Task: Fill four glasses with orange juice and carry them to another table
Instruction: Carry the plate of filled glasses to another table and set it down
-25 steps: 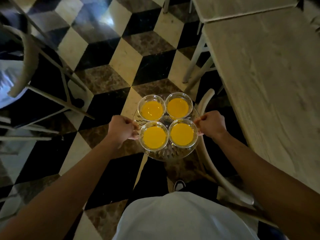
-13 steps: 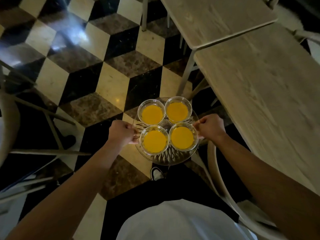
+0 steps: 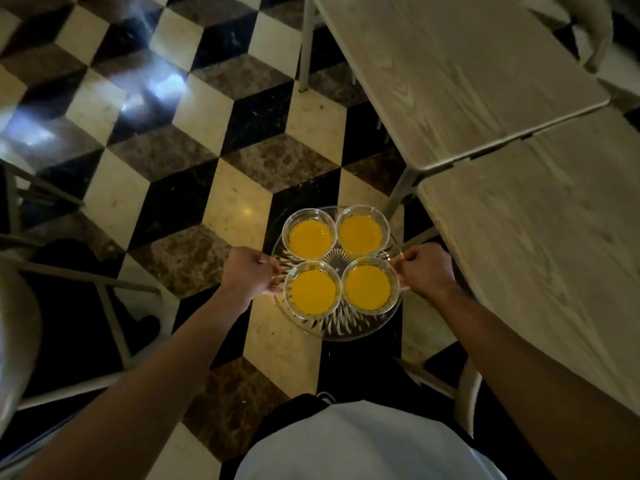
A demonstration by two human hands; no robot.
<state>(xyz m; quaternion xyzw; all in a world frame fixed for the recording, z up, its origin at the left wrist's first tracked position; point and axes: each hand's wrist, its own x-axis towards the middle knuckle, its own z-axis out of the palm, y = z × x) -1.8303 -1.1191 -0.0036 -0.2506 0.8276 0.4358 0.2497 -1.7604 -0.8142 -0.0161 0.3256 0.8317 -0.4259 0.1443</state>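
Flanking tray (image 3: pixel 349 327): tables (image 3: pixel 540 244), chair (image 3: pixel 69 285).

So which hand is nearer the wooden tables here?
The right hand. It grips the tray's right rim, just beside the nearer table; the left hand holds the opposite rim, farther away over the tiled floor.

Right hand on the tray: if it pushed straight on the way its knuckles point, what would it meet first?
The right hand points inward across the glass tray, so it would likely meet the near-right glass of juice first; it sits right beside the fingers.
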